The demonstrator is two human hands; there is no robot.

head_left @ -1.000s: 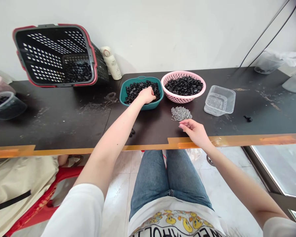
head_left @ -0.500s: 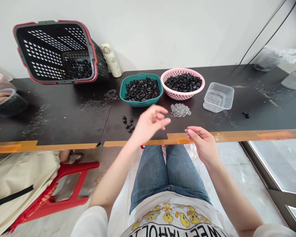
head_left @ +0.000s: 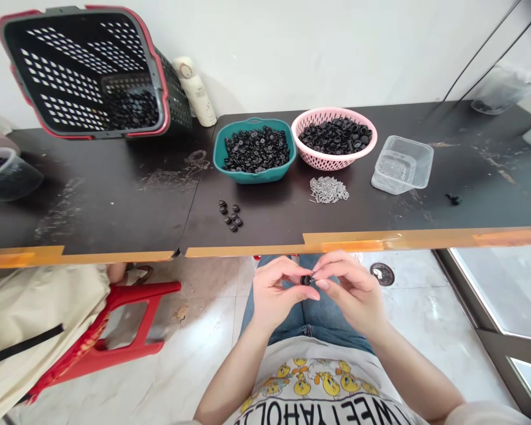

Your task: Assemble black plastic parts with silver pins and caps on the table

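Note:
Both hands meet over my lap, below the table's front edge. My left hand (head_left: 278, 290) pinches a small black round part (head_left: 307, 280) between thumb and fingers. My right hand (head_left: 350, 288) is closed in a pinch right against that part; what its fingertips hold is too small to make out. On the black table (head_left: 115, 200) a teal bowl (head_left: 255, 173) holds many black parts, and a pink basket (head_left: 334, 162) beside it holds more. A heap of small metal pins (head_left: 328, 190) lies in front of the pink basket. Several loose black parts (head_left: 230, 215) lie near the front edge.
A clear plastic tub (head_left: 402, 164) stands right of the pins. A black and red crate (head_left: 88, 74) leans against the wall at back left, a white bottle (head_left: 193, 91) beside it. A red stool (head_left: 119, 330) and another person's beige clothing (head_left: 30, 330) are at lower left.
My left hand left the teal bowl, dropped several black parts on the table, and came down to my lap. My right hand drew back from the pins to meet it.

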